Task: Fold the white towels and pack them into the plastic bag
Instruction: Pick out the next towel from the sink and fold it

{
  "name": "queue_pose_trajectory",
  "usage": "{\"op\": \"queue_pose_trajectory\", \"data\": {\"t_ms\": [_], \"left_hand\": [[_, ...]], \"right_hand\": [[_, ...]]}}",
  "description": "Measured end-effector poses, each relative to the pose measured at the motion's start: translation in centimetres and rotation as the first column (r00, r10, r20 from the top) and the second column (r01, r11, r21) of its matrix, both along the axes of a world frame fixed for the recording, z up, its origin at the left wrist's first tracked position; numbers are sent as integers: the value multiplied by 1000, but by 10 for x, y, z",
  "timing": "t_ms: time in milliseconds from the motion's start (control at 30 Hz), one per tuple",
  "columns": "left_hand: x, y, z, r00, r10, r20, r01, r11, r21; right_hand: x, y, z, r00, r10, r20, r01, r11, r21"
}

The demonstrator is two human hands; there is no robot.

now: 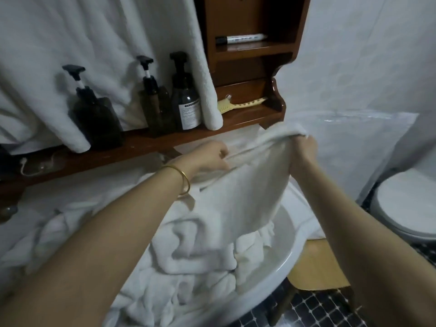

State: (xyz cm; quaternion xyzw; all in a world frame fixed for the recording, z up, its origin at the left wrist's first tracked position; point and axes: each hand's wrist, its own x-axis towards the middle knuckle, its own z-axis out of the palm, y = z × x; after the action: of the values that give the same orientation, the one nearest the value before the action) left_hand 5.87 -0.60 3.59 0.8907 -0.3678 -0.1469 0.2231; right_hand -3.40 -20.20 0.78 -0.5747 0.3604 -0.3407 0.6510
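I hold one white towel (245,185) up above a white basin (278,263). My left hand (210,159), with a gold bangle on its wrist, pinches the towel's top edge on the left. My right hand (304,152) grips the same edge at the right corner, slightly higher. The towel hangs down between them into the basin. A heap of crumpled white towels (188,256) fills the basin and spills to the left. A clear plastic bag (368,138) leans against the wall at the right.
A wooden shelf (132,147) behind the basin carries three dark pump bottles (94,114), a comb (238,106) and hanging white towels. A marker lies on a higher shelf. A white toilet lid (405,204) is at the right, a yellow stool (316,267) below the basin.
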Motion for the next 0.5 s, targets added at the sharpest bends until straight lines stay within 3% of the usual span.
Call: {"op": "queue_pose_trajectory", "data": {"t_ms": [167, 267, 333, 433, 500], "left_hand": [[-1, -33, 4, 991, 32, 127, -31, 999, -14], [-11, -49, 1, 977, -106, -187, 90, 992, -91], [-24, -55, -13, 937, -191, -293, 184, 982, -50], [-39, -72, -40, 969, -213, -123, 213, 977, -11], [-43, -90, -45, 984, -175, 22, 176, 984, -35]], "right_hand": [[-27, -49, 53, 907, -335, 255, 334, 941, 50], [-42, -59, 60, 862, -436, 257, 432, 899, 75], [-51, -69, 72, 810, -475, 344, 445, 880, 168], [-64, -82, 100, 689, -511, 513, 440, 858, 265], [-70, -88, 108, 666, -530, 525, 474, 844, 251]]}}
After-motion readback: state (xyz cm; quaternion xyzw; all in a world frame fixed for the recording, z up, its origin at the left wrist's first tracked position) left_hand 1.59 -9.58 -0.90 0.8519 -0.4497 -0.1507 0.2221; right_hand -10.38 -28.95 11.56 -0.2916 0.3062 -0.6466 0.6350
